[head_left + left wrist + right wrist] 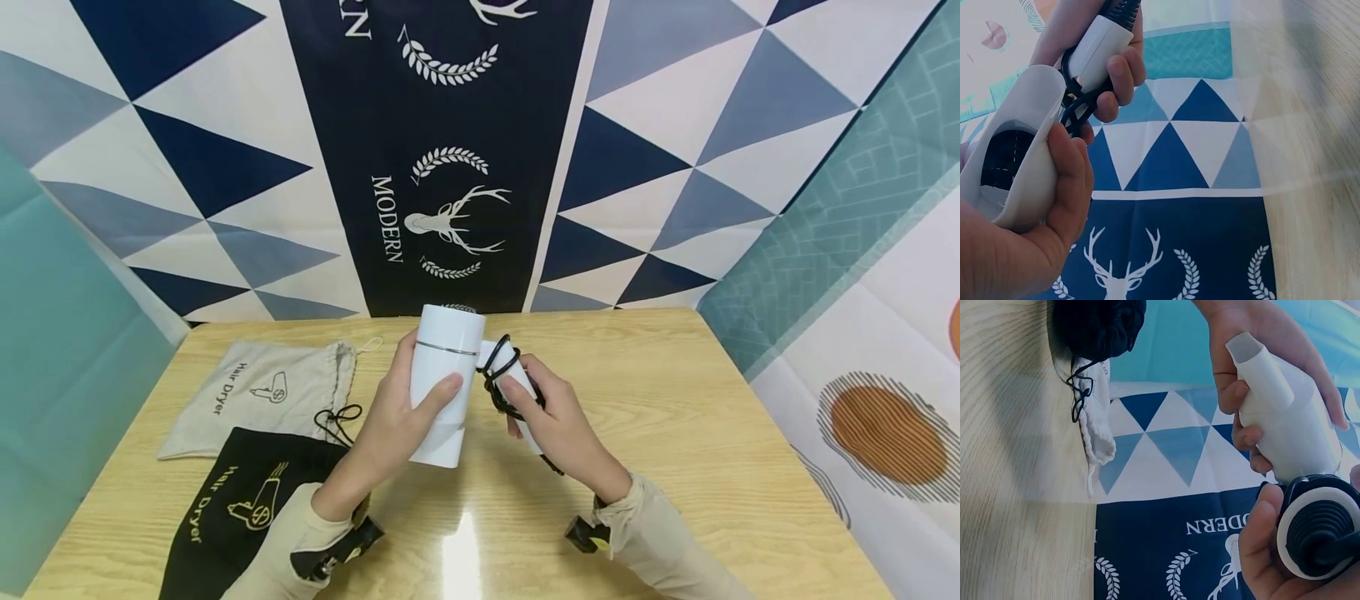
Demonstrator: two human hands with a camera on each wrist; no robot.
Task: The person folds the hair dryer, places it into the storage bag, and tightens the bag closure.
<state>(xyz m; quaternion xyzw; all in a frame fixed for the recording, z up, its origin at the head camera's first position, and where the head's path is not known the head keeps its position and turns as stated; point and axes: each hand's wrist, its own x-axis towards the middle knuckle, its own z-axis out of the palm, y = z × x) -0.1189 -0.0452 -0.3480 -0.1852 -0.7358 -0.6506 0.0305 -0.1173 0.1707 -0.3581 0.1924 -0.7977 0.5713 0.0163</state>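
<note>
A white hair dryer [452, 329] is held up above the table. My left hand [405, 408] grips its barrel, the thumb lying along the near side. My right hand [553, 414] holds the handle, round which a black cord [491, 379] is wound in loops. In the left wrist view a flattened white nozzle [1029, 94] shows its dark opening. The nozzle [1266, 378] points up and away in the right wrist view, where the handle's black ribbed cord sleeve [1317, 534] faces the camera.
On the left of the wooden table [660, 375] lie a pale drawstring bag [232, 417] and a black drawstring bag [217, 517], both printed "Hair Dryer". The black bag partly overlaps the pale one. Patterned cloth [637, 150] hangs behind the table and along its sides.
</note>
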